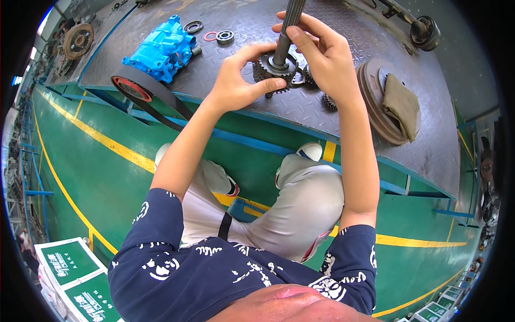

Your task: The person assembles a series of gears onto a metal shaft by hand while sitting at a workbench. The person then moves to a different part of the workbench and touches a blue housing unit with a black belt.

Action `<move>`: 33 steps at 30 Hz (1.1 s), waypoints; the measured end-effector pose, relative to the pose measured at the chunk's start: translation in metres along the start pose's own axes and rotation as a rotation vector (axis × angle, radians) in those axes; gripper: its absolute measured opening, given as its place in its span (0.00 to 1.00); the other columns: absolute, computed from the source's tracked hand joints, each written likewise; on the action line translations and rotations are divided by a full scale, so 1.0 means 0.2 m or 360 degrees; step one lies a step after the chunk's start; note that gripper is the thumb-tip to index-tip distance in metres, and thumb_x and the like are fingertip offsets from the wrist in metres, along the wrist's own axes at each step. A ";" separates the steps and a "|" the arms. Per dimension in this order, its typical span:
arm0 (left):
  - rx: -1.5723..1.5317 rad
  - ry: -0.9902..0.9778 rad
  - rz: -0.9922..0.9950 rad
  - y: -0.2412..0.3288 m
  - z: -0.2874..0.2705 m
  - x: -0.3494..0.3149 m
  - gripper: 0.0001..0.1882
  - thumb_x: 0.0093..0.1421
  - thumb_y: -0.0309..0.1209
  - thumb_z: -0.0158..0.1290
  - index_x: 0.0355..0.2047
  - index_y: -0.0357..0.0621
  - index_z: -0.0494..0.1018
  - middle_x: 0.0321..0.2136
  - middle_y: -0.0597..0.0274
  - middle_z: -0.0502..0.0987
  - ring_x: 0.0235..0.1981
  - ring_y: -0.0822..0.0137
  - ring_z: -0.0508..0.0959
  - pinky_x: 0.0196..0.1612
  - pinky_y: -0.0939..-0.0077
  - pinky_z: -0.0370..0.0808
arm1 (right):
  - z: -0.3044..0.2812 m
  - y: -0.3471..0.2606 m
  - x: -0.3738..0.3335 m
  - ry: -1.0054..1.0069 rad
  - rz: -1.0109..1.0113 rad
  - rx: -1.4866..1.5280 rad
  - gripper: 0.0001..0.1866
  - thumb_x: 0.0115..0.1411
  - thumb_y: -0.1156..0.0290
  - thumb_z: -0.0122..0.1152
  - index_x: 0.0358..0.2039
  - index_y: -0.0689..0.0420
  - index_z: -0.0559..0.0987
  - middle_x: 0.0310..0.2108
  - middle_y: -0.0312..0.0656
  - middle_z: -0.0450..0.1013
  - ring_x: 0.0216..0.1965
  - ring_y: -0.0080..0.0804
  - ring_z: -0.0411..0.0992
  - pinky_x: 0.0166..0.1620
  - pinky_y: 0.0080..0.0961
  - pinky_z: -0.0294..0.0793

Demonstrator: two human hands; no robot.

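A dark splined shaft (293,13) rises from a toothed gear (283,72) near the front edge of the metal-topped table, tilted slightly to the right at its top. My left hand (236,79) is closed around the gear's left side, with the thumb across its near face. Higher up, my right hand (331,56) grips the shaft between thumb and fingers. Just beyond the gear, partly hidden by my right hand, lie a metal ring (298,78) and another small gear (329,102).
A blue cast housing (161,49) stands on the table's left, near a bearing (225,37) and a red ring (210,36). A black belt (147,88) hangs over the front edge. At right, a brown cloth (401,104) lies on a grooved pulley (371,96). Green-and-white boxes (72,263) sit lower left.
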State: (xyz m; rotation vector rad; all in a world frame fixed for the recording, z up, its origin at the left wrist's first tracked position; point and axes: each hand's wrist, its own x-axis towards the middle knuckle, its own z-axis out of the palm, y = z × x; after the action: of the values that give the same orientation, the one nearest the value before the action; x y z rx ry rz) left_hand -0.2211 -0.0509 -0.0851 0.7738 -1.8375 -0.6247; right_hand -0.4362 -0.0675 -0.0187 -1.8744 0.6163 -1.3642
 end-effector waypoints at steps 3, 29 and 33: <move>0.0090 -0.0021 0.0016 -0.01 -0.02 -0.03 0.34 0.58 0.39 0.76 0.62 0.40 0.79 0.54 0.59 0.84 0.58 0.65 0.80 0.68 0.65 0.70 | -0.02 0.01 -0.04 0.0020 -0.0035 -0.0239 0.15 0.74 0.71 0.64 0.58 0.58 0.84 0.47 0.40 0.84 0.47 0.27 0.82 0.50 0.26 0.80; -0.0509 0.0401 -0.0124 -0.05 0.15 -0.07 0.41 0.55 0.37 0.77 0.67 0.42 0.74 0.45 0.56 0.82 0.48 0.68 0.80 0.58 0.68 0.75 | -0.20 0.24 -0.12 0.0469 0.0510 -0.0003 0.10 0.76 0.70 0.63 0.51 0.62 0.84 0.46 0.39 0.82 0.46 0.28 0.79 0.50 0.26 0.78; -0.0426 0.0498 -0.0061 -0.10 0.19 -0.07 0.39 0.53 0.39 0.78 0.64 0.44 0.77 0.47 0.57 0.80 0.46 0.67 0.79 0.57 0.69 0.75 | -0.21 -0.13 0.11 0.0660 -0.0039 0.0216 0.11 0.77 0.69 0.62 0.52 0.63 0.83 0.46 0.39 0.83 0.47 0.24 0.79 0.49 0.25 0.80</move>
State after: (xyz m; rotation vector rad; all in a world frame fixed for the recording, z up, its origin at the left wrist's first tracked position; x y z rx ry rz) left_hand -0.2469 -0.0513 -0.1219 0.6857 -1.4231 -0.7140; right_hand -0.4698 -0.0792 0.0231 -1.5047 0.6839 -1.7832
